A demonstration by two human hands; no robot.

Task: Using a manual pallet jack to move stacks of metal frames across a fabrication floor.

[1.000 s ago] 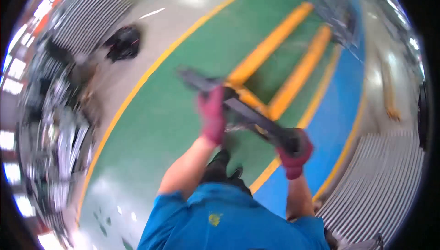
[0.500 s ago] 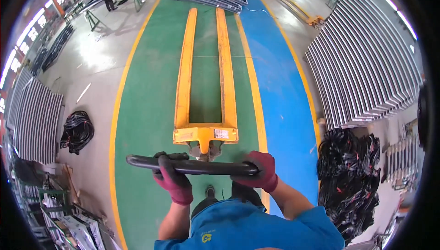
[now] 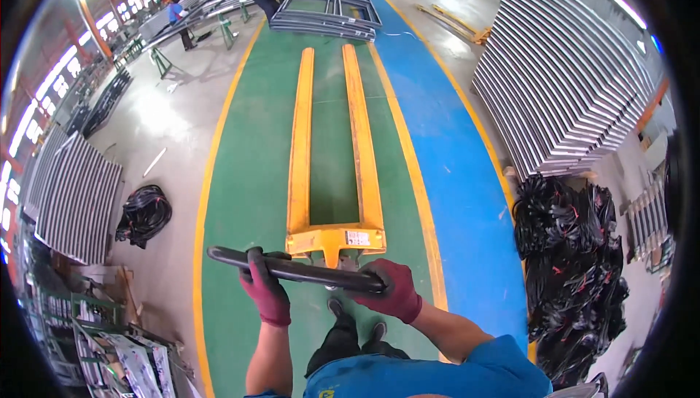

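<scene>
A yellow pallet jack (image 3: pixel 332 150) stretches its two long forks ahead of me along the green floor lane. Its black handle bar (image 3: pixel 306 272) runs crosswise in front of my body. My left hand (image 3: pixel 264 292), in a dark red glove, is closed around the left part of the bar. The right end of the bar sits in my right hand (image 3: pixel 390 290), also gloved in dark red. My legs and shoes (image 3: pixel 354 321) show just below the handle.
Stacked grey metal frames (image 3: pixel 324 13) lie across the lane's far end, with two people bending nearby. A tall stack of metal panels (image 3: pixel 576 84) and black bundles (image 3: pixel 576 252) line the right. More panels (image 3: pixel 76 197) and a black coil (image 3: pixel 144 212) lie left.
My view has swung from a blurred, tilted look at the floor to straight down the lane. The forks now point directly ahead. Both hands have stayed on the handle bar.
</scene>
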